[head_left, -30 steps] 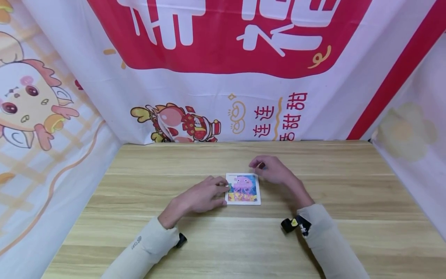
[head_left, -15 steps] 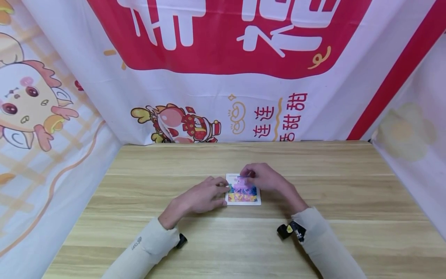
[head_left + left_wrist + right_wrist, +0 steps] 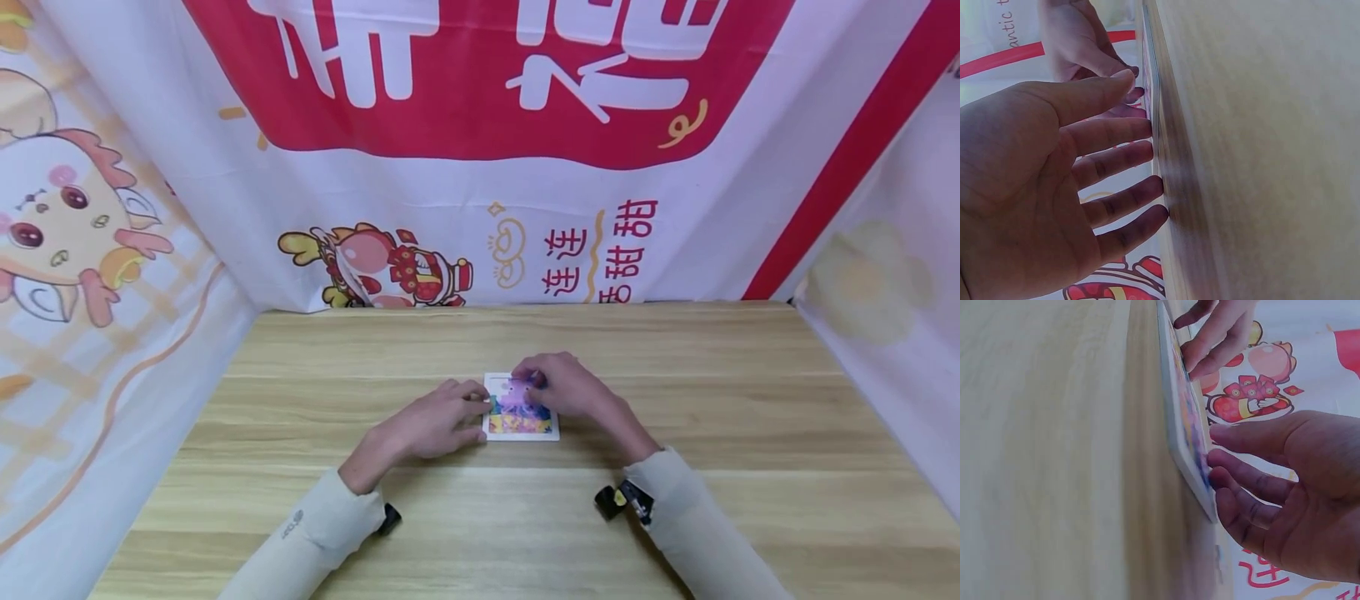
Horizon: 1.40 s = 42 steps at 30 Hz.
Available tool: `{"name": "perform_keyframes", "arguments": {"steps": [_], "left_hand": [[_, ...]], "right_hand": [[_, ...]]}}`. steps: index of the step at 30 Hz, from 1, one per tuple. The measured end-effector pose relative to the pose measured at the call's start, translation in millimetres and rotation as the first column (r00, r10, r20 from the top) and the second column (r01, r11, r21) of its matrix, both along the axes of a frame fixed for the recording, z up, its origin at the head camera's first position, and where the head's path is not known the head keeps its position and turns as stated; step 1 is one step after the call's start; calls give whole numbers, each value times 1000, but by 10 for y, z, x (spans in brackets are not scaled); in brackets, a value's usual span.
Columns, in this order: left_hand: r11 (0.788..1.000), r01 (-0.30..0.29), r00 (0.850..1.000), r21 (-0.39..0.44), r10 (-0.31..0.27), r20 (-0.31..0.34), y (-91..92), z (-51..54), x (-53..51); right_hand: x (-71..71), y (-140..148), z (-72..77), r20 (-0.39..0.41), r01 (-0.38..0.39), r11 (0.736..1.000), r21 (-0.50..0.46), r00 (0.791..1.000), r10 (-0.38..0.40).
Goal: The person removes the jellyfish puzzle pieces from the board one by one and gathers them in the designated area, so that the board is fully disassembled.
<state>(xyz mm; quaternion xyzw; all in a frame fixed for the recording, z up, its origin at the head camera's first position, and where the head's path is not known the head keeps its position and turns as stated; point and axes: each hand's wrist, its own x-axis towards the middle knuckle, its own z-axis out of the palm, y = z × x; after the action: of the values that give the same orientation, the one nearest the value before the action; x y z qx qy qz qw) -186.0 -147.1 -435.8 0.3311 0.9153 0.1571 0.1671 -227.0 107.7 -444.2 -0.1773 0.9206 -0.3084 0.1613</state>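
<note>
A small square picture puzzle (image 3: 517,423) with a white border lies flat on the table, showing a pink jellyfish over blue and yellow. A pale patch shows at its upper left. My left hand (image 3: 442,418) rests at the puzzle's left edge; in the left wrist view its fingers (image 3: 1116,162) are spread and nearly straight. My right hand (image 3: 566,385) bends over the upper right part, covering it. In the right wrist view, its thumb and fingertips (image 3: 1216,478) touch or nearly touch the puzzle's face. Whether a piece is between them is hidden.
The wood-grain table (image 3: 480,517) extends all around the puzzle. Behind it hangs a white and red printed cloth (image 3: 480,192), and a patterned cloth (image 3: 90,375) hangs at the left. Small black cameras (image 3: 611,502) sit at the wrists.
A second ago my right hand was beyond the puzzle's upper right corner with something small at its fingers. It has moved left and nearer, onto the puzzle. The left hand stays put.
</note>
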Motion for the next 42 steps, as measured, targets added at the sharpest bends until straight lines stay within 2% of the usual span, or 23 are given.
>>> {"name": "perform_keyframes", "arguments": {"steps": [6,15,28,35,42], "left_hand": [[1000,-4,1000,-1,4,12,2,-16,-2],[1000,-3,1000,-6,3,9,0,-11,-6],[1000,-4,1000,-14,4,-1,-1,7,2],[1000,6,1000,-11,-6,-10,2,-5,4],[1000,10,1000,-12,-10,-19,2,-7,-1]], "right_hand": [[-64,-33,-87,-33,13,1000,-4,999,-13],[-105,-50,-77,24,1,1000,-32,1000,0],[-87,-63,-94,-11,9,1000,-25,1000,-9],[-41,-31,-60,-21,60,992,-109,998,-63],[-70,18,-53,-30,33,984,-177,999,-39]]}}
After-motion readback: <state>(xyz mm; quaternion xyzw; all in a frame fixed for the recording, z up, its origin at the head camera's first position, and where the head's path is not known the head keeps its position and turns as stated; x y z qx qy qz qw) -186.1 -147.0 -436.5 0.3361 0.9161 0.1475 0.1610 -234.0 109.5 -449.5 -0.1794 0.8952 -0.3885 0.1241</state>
